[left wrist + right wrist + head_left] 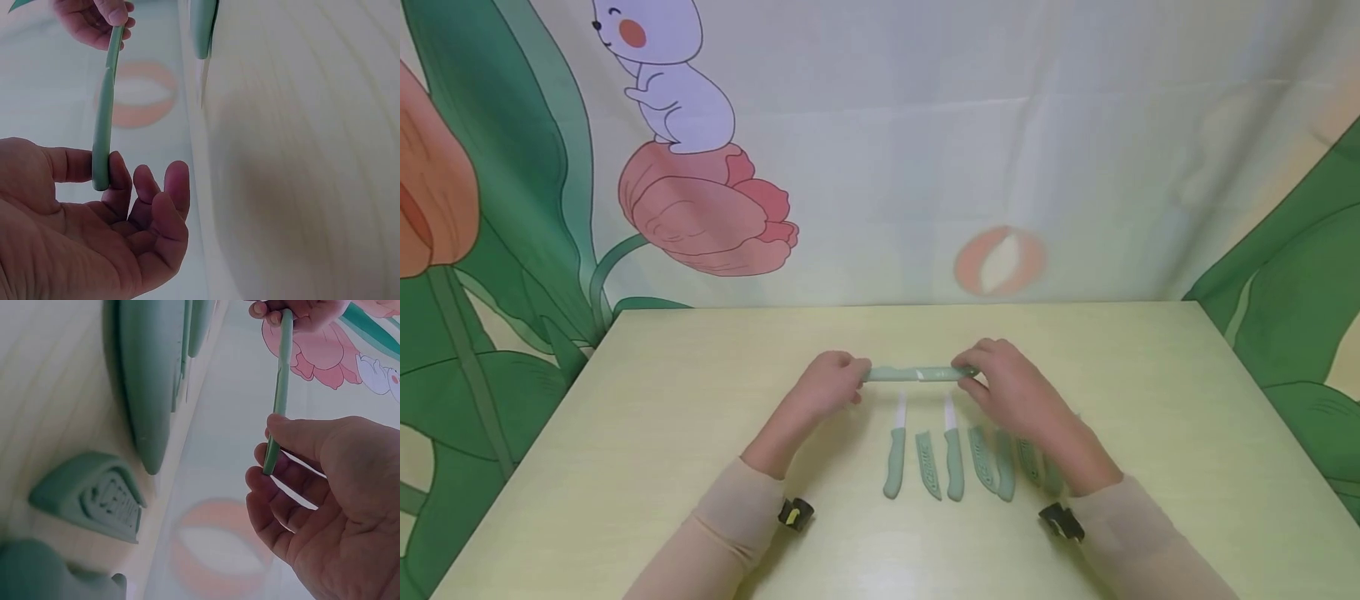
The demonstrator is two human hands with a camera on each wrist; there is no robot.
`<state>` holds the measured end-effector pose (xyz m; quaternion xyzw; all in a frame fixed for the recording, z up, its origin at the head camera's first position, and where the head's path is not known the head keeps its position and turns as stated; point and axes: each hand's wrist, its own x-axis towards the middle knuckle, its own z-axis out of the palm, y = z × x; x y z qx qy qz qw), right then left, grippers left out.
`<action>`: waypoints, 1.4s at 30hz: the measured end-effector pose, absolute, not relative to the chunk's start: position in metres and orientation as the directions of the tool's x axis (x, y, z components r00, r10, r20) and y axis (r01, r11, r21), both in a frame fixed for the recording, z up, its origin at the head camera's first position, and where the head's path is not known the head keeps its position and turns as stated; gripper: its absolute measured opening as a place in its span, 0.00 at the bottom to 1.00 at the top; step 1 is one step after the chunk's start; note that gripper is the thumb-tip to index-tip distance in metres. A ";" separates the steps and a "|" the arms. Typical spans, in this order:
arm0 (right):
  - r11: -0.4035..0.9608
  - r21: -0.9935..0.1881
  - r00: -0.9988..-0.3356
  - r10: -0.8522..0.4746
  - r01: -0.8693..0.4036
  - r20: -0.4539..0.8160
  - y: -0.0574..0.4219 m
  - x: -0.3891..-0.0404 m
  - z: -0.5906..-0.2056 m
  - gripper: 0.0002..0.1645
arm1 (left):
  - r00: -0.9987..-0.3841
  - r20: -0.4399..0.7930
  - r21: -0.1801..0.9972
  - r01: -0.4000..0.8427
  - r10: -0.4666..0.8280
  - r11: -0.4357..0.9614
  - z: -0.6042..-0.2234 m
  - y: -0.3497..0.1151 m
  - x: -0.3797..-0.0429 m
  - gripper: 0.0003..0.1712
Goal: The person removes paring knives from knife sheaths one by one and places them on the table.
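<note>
Above the table, a small green-handled knife [889, 374] is held level between the two hands, its blade mostly inside a green sheath [938, 374]. A thin white strip shows where handle and sheath meet. My left hand [833, 383] pinches the handle's end between thumb and index finger; the other fingers curl loosely, as the left wrist view shows. At the sheath's far end, my right hand [1009, 387] grips with thumb and fingertips. Below them lie a knife [895, 462] and another knife [954, 462], both with white blades bare, and a loose sheath [928, 467] between them.
Further right on the table [625, 467] lie another sheath [982, 460], a green handle [1004, 471] and more green pieces, partly hidden by the right forearm. A printed curtain [880, 167] hangs behind the table's back edge.
</note>
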<state>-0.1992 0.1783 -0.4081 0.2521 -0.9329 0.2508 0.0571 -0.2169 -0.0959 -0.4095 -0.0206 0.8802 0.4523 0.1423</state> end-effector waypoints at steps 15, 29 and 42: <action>0.745 -0.427 -0.858 -0.442 -0.513 0.261 0.181 -0.195 -0.412 0.14 | -0.985 0.044 0.604 0.161 0.169 0.781 -0.408 -0.084 -0.205 0.25; 0.748 -0.421 -0.858 -0.437 -0.513 0.270 0.179 -0.194 -0.413 0.13 | -0.890 0.169 0.115 0.445 0.424 0.888 -0.400 -0.061 -0.197 0.26; 0.747 -0.414 -0.854 -0.435 -0.519 0.286 0.177 -0.192 -0.414 0.13 | -0.844 0.234 -0.004 0.495 0.483 0.869 -0.408 -0.055 -0.194 0.13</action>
